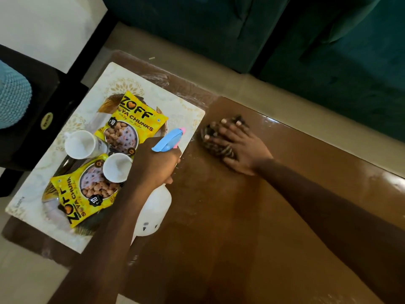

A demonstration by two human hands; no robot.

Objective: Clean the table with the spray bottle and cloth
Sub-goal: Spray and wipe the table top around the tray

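Near the far edge of the table, just beside the tray, the risk is clear, I think; a wide wipe could push the tray, & the left forearm passes close by the cups, so one may tip; spray could also wet the packets. Cloth lies under the right hand, fingers spread & pressing it flat; some cloth shows beyond the fingertips. Left hand has fingers curled round the neck of the spray bottle, approx. at the tray's right edge.
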